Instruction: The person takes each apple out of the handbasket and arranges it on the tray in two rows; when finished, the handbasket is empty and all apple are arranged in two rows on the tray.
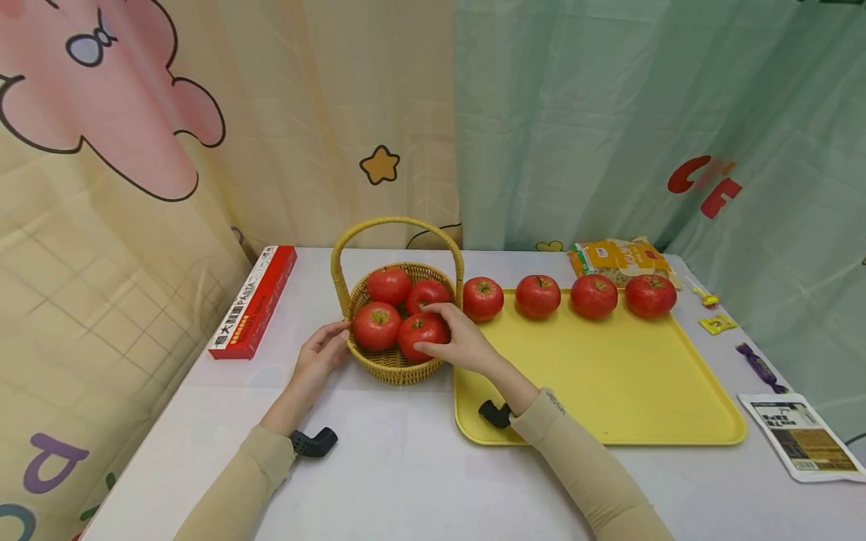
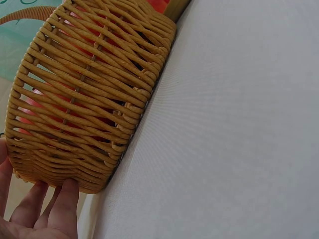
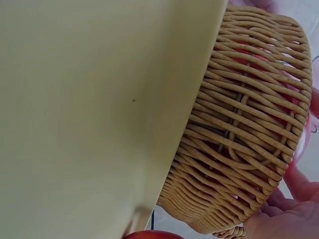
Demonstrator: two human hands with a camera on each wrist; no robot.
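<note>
White table (image 1: 406, 466), front bare. L hand (image 1: 323, 355) fingers straight on wicker basket (image 1: 395, 367) wall; R hand (image 1: 455, 340) grips tomato (image 1: 421, 333) inside, basket touching yellow tray (image 1: 609, 376) edge.

Red box (image 1: 253, 302): "PASTA", Chinese characters; other labels unreadable.

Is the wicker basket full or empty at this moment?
Nearly full: the basket holds four tomatoes, piled up to its rim.
</note>
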